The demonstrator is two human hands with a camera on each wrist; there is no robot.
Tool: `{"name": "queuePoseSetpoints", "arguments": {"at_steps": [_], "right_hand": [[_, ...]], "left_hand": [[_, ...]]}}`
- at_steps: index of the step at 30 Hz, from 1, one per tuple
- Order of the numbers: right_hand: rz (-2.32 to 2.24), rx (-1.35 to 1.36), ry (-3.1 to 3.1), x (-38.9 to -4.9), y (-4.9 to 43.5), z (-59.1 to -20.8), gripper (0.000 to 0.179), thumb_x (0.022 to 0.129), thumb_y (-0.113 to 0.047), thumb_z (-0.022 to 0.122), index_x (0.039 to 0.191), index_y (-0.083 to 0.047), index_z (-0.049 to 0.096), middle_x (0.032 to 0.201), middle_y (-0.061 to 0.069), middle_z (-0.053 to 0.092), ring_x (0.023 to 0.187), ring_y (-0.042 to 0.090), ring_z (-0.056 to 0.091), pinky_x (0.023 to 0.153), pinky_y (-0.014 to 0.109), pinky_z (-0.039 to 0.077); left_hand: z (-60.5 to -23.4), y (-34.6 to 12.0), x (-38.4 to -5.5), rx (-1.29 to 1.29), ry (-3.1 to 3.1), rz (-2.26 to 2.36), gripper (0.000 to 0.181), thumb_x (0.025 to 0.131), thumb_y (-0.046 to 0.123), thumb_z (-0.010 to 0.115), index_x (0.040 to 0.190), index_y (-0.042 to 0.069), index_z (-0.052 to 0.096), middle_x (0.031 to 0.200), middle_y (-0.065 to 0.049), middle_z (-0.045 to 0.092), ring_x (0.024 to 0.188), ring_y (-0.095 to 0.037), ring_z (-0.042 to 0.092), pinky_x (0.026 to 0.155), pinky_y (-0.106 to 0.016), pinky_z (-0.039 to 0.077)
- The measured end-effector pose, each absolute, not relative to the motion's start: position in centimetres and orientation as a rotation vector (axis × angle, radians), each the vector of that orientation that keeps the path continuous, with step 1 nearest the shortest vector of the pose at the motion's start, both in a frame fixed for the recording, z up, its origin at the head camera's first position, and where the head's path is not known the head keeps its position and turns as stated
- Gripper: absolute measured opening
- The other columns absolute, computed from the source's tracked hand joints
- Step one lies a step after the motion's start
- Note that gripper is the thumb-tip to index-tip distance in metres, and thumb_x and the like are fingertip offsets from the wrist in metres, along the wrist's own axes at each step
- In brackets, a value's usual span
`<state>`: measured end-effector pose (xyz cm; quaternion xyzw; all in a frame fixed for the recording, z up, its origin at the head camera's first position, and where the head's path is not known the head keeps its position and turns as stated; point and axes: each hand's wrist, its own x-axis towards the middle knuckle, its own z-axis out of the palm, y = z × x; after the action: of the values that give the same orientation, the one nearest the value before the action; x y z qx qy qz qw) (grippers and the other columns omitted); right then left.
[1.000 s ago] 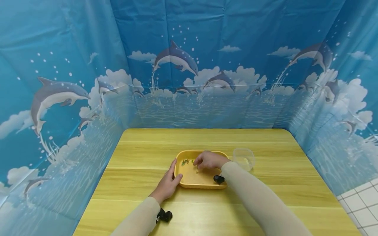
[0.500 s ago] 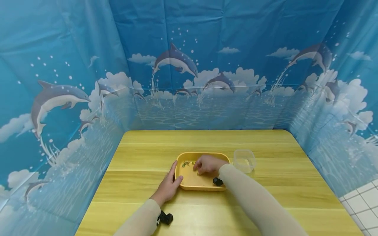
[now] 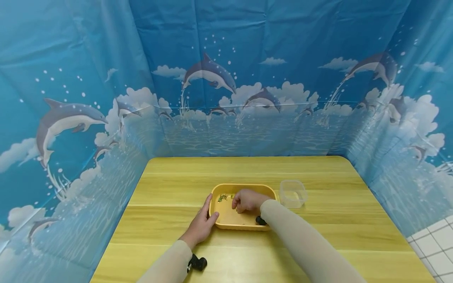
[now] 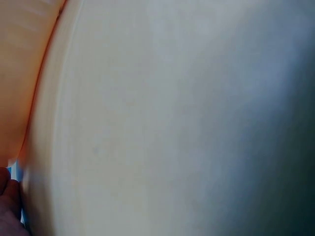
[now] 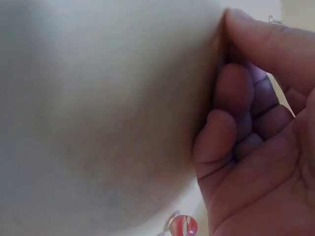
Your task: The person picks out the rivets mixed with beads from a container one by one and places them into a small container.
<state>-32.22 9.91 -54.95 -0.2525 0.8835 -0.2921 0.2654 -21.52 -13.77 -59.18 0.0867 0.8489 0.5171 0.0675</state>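
A shallow yellow tray [image 3: 226, 226] sits on the table. My left hand [image 3: 199, 226] holds its left end, with the fingers along the outer wall and the thumb over the rim. Inside the tray, my right hand [image 3: 249, 199] reaches down with curled fingers, the fingertips at the floor by a tiny item. A few small green pieces [image 3: 222, 197] lie at the tray's back left. In the right wrist view, a striped red bead-like piece [image 5: 183, 225] with a thin metal part lies below the right hand. The fingertips are partly hidden, so whether they pinch anything is unclear.
A clear plastic container [image 3: 293, 193] stands just right of the tray. Both sit on a yellow wood-grain table [image 3: 170, 181]. A blue dolphin-print curtain [image 3: 240, 133] encloses its back and sides. Each wrist carries a black camera [image 3: 197, 262].
My right hand has lowered slightly toward the tray floor, its fingertips coming to the tiny item near the middle. The left hand keeps its place on the tray.
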Motion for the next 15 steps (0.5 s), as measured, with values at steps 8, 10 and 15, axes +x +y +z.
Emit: {"name": "queuePoseSetpoints", "arguments": {"at_steps": [8, 10, 15], "right_hand": [[-0.779, -0.673, 2.418, -31.98, 9.83, -55.16, 0.018, 0.088, 0.001, 0.079, 0.095, -0.016, 0.080, 0.080, -0.005, 0.068, 0.072, 0.012, 0.055, 0.070, 0.026, 0.050], [-0.780, -0.665, 2.424, -31.89, 9.80, -55.10, 0.017, 0.088, 0.001, 0.080, 0.093, -0.016, 0.079, 0.080, -0.005, 0.069, 0.073, 0.012, 0.055, 0.070, 0.026, 0.049], [-0.788, -0.655, 2.438, -31.72, 9.84, -55.05, 0.017, 0.088, 0.001, 0.080, 0.092, -0.016, 0.079, 0.085, -0.003, 0.071, 0.074, 0.012, 0.055, 0.070, 0.026, 0.049]], "left_hand": [[-59.26, -13.73, -21.43, 0.275, 2.561, 1.553, 0.073, 0.114, 0.030, 0.048, 0.171, 0.036, 0.002, 0.172, -0.020, 0.027, 0.155, -0.038, 0.036, 0.125, -0.058, 0.032], [-59.21, -13.69, -21.39, 0.277, 2.571, 1.548, 0.073, 0.114, 0.030, 0.048, 0.171, 0.035, 0.002, 0.172, -0.020, 0.027, 0.155, -0.038, 0.037, 0.124, -0.058, 0.032], [-59.04, -13.58, -21.35, 0.267, 2.576, 1.542, 0.073, 0.114, 0.031, 0.048, 0.171, 0.035, 0.002, 0.171, -0.022, 0.028, 0.154, -0.039, 0.038, 0.123, -0.059, 0.033]]}}
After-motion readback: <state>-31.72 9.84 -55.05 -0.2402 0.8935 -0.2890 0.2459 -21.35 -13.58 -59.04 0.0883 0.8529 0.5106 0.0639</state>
